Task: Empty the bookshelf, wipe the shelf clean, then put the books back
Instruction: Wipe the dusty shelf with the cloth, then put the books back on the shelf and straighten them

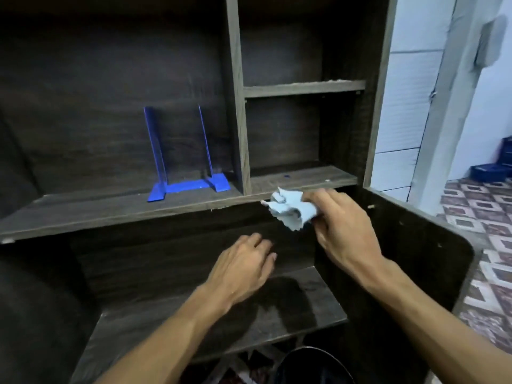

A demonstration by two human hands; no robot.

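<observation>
The dark wooden bookshelf [119, 212] stands in front of me with no books on it. A blue bookend [188, 187] sits on the wide left shelf. My right hand [343, 228] is closed on a crumpled pale blue cloth [289, 209], held just in front of the edge of the small right compartment's shelf [304, 177]. My left hand [243, 267] hovers lower, palm down with fingers loosely together, above the lower ledge [318, 300]. It holds nothing.
An upper small shelf [304, 88] sits above the right compartment. A rounded side panel [432, 245] closes the unit on the right. Beyond it lie a patterned tile floor [484, 217], a white wall and blue crates [490, 170]. A dark round object [313, 367] is below.
</observation>
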